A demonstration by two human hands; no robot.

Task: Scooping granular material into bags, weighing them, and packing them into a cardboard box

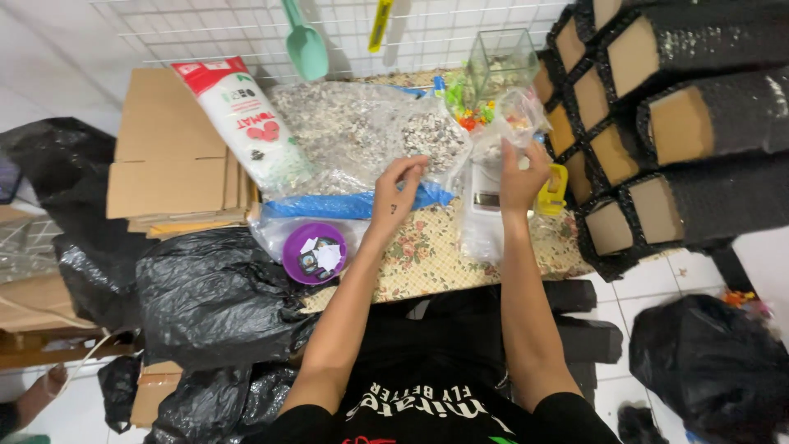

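Note:
My left hand (397, 191) pinches the edge of a small clear plastic bag (481, 160) over a low table with a floral cloth (427, 259). My right hand (522, 177) grips the same bag's other side, just above a small white digital scale (486, 197). Behind the hands lies a large clear sack of mixed seeds (362, 131). A clear square container (501, 62) with colourful bits stands behind the bag.
A white and red printed pouch (242, 119) leans on flattened cardboard (168, 156). A purple round lid (314, 252) sits near black plastic bags (214, 296). Black cardboard-ended tubes (657, 107) are stacked at right. A green scoop (304, 41) hangs on a wire grid.

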